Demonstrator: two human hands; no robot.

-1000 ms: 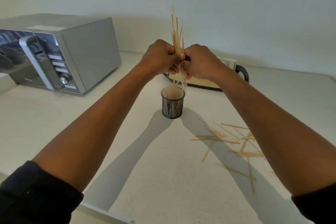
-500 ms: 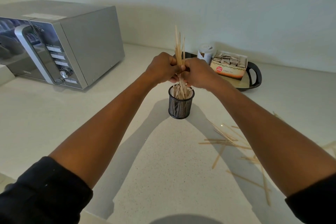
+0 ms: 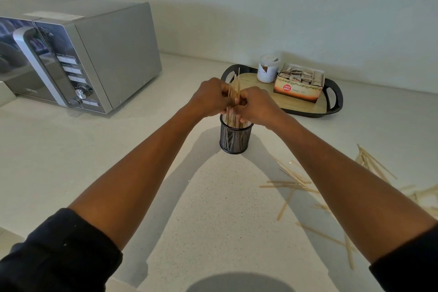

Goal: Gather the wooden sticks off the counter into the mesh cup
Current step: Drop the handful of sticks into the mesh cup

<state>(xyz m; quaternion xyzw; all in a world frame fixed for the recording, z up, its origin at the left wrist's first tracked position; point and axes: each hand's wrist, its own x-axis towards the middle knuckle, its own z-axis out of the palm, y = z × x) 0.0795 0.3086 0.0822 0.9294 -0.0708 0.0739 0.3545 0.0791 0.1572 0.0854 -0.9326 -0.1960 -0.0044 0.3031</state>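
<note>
A black mesh cup (image 3: 234, 138) stands upright on the pale counter. My left hand (image 3: 211, 97) and my right hand (image 3: 254, 104) meet just above its rim, both gripping one upright bundle of wooden sticks (image 3: 234, 89). The bundle's lower ends are inside the cup and its tops poke up between my knuckles. Several loose wooden sticks (image 3: 292, 184) lie scattered on the counter to the right of the cup, partly hidden under my right forearm, with more sticks (image 3: 374, 165) near the right edge.
A silver microwave (image 3: 78, 54) stands at the back left. Behind the cup sits a black-handled tray (image 3: 331, 105) carrying a tea box (image 3: 297, 89) and a small white jar (image 3: 267, 69). The wall runs along the back.
Both hands have lowered the stick bundle from above the cup down into it, so less of it sticks out above my knuckles.
</note>
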